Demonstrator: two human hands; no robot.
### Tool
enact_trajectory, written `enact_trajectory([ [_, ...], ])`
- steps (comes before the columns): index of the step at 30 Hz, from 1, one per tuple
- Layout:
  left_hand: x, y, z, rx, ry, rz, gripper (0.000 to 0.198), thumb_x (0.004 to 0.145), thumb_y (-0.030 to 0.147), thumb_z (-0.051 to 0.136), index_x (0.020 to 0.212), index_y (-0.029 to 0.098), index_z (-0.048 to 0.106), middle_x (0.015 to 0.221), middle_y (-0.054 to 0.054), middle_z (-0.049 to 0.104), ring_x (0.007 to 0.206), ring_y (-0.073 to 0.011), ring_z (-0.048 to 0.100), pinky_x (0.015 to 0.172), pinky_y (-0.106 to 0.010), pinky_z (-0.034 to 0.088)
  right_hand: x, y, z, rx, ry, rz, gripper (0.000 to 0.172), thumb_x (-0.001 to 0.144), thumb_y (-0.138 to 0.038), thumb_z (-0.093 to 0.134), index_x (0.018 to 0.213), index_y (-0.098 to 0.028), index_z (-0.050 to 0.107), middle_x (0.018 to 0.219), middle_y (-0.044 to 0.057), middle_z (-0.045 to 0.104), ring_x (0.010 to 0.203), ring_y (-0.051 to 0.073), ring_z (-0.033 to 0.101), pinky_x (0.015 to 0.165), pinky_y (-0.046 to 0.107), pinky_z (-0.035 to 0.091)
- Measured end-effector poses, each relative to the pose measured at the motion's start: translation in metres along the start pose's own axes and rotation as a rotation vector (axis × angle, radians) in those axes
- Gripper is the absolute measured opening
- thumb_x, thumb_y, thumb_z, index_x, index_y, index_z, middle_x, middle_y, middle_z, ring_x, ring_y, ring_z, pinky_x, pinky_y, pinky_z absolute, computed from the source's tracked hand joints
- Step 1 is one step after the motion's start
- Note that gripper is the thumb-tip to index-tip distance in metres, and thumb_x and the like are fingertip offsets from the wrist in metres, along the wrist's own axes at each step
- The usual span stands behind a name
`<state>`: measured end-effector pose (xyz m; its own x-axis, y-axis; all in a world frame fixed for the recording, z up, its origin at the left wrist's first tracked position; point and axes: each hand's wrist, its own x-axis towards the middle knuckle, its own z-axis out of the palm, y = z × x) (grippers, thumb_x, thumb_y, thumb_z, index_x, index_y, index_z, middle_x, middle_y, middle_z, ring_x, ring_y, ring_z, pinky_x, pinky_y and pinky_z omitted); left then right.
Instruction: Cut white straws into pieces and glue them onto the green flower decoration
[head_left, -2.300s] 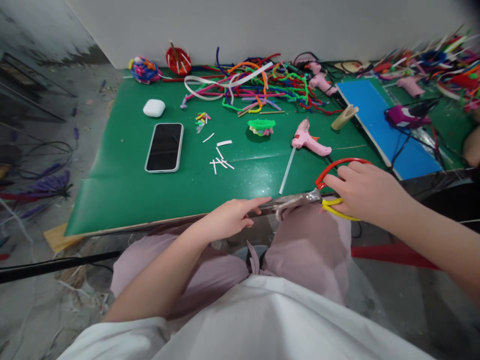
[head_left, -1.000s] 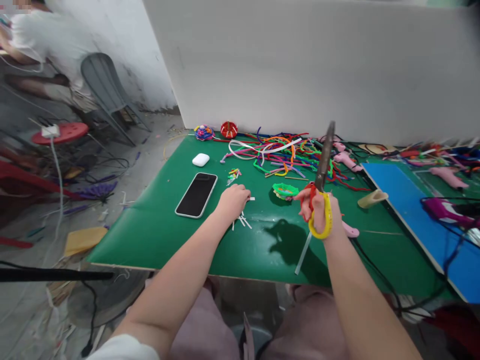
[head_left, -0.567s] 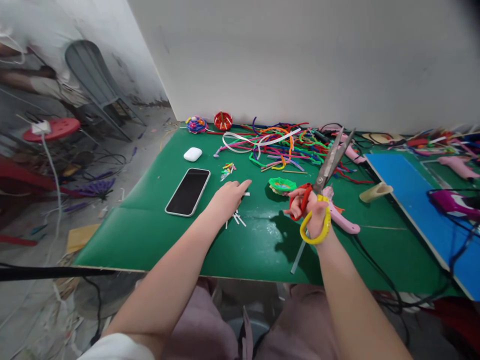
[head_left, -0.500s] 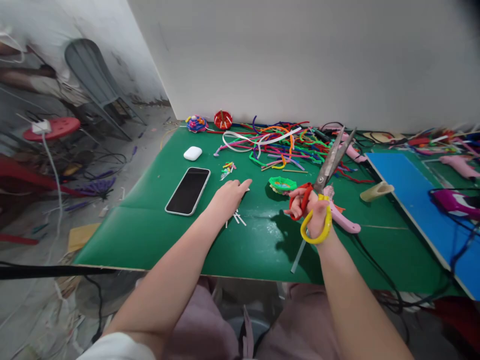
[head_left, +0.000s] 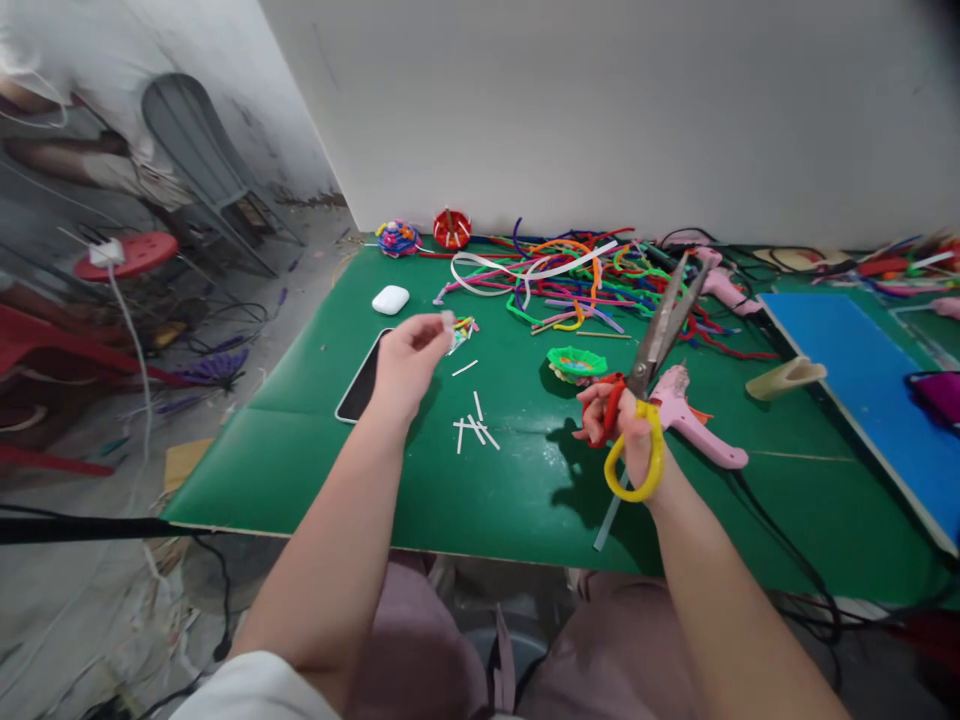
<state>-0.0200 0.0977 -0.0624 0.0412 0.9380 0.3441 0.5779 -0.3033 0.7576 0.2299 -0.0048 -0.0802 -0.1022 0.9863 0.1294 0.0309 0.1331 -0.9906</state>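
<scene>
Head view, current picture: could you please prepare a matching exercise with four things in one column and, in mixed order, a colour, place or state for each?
1. scissors
2. phone
3. white strips
4. large flat board

A. lying loose, some crossing each other
B. blue
C. in the right hand, blades apart
D. partly hidden by the left hand

Right pairs: 1-C, 2-D, 3-A, 4-B
</scene>
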Motion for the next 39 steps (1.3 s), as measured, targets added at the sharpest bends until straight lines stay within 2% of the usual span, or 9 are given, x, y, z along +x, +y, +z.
enact_trajectory([
  [2,0.000,-0.002,-0.005,-0.223,0.179,-0.066,0.035,0.081,0.039,0.051,0.107,0.018,0.058,0.101,-0.007,0.066,0.077,-0.0117,0.061,0.072,-0.027,0.050,-0.001,0.000,0.003,-0.071,-0.056,0.013,0.076,0.059,-0.084,0.043,0.102,-0.022,0.048,0.069,-0.003,0.039,0.058,0.013,0.040,0.062,0.032,0.047],
  [4,-0.002,-0.004,-0.004,-0.253,0.198,-0.112,0.035,0.080,0.042,0.051,0.104,0.018,0.059,0.101,-0.007,0.066,0.078,-0.0124,0.061,0.073,-0.028,0.049,-0.003,0.001,0.006,-0.146,-0.093,0.014,0.080,0.057,-0.085,0.045,0.106,-0.022,0.048,0.071,-0.002,0.039,0.060,0.013,0.039,0.061,0.031,0.043],
  [11,-0.012,-0.001,0.012,0.137,-0.342,-0.055,0.024,0.080,0.038,0.052,0.068,0.018,0.058,0.088,-0.005,0.069,0.088,-0.0210,0.062,0.079,-0.032,0.045,-0.006,0.001,0.007,-0.182,-0.113,-0.010,0.077,0.062,-0.083,0.043,0.111,-0.023,0.046,0.072,-0.002,0.039,0.059,0.013,0.038,0.051,0.028,0.034],
  [19,-0.031,0.011,-0.007,0.193,-0.542,-0.030,0.027,0.088,0.042,0.041,0.080,0.020,0.056,0.089,-0.003,0.068,0.082,-0.0176,0.062,0.075,-0.030,0.045,-0.006,0.000,0.008,-0.265,-0.172,-0.004,0.078,0.063,-0.081,0.043,0.113,-0.022,0.047,0.073,-0.001,0.042,0.061,0.014,0.040,0.055,0.029,0.035],
  [24,-0.038,0.021,-0.011,-0.118,-0.285,-0.113,0.020,0.080,0.037,0.057,0.077,0.018,0.063,0.102,-0.006,0.068,0.101,-0.0189,0.060,0.089,-0.032,0.044,-0.007,-0.002,0.009,-0.318,-0.197,-0.009,0.081,0.060,-0.084,0.039,0.111,-0.021,0.048,0.074,-0.001,0.042,0.061,0.014,0.040,0.055,0.029,0.034],
  [30,-0.049,0.057,-0.010,-0.668,0.024,-0.262,0.013,0.071,0.030,0.069,0.074,0.017,0.068,0.076,-0.002,0.069,0.074,-0.0135,0.064,0.064,-0.024,0.049,-0.013,0.002,0.018,-0.127,-0.167,-0.031,0.088,0.054,-0.087,0.038,0.113,-0.023,0.047,0.085,0.003,0.045,0.076,0.019,0.047,0.068,0.033,0.043],
  [33,-0.054,0.072,-0.011,-0.794,0.124,-0.286,0.016,0.067,0.024,0.072,0.082,0.019,0.069,0.076,0.001,0.069,0.069,-0.0112,0.063,0.067,-0.026,0.051,-0.017,0.002,0.032,-0.036,-0.174,0.008,0.088,0.053,-0.088,0.037,0.111,-0.022,0.048,0.085,0.004,0.048,0.076,0.019,0.048,0.068,0.034,0.045],
  [36,-0.057,0.081,-0.014,-0.798,0.135,-0.294,0.012,0.067,0.023,0.071,0.076,0.018,0.064,0.069,0.003,0.065,0.066,-0.0104,0.062,0.070,-0.027,0.052,-0.023,0.003,0.046,-0.056,-0.155,0.063,0.083,0.056,-0.088,0.035,0.105,-0.022,0.048,0.072,0.000,0.045,0.062,0.015,0.044,0.056,0.030,0.042],
  [39,-0.059,0.087,-0.016,-0.799,0.097,-0.308,0.012,0.071,0.025,0.068,0.072,0.017,0.059,0.064,0.004,0.061,0.058,-0.0075,0.057,0.058,-0.021,0.048,-0.028,0.002,0.055,-0.193,-0.172,0.110,0.078,0.058,-0.084,0.041,0.106,-0.023,0.049,0.067,-0.002,0.044,0.056,0.013,0.041,0.052,0.027,0.038],
])
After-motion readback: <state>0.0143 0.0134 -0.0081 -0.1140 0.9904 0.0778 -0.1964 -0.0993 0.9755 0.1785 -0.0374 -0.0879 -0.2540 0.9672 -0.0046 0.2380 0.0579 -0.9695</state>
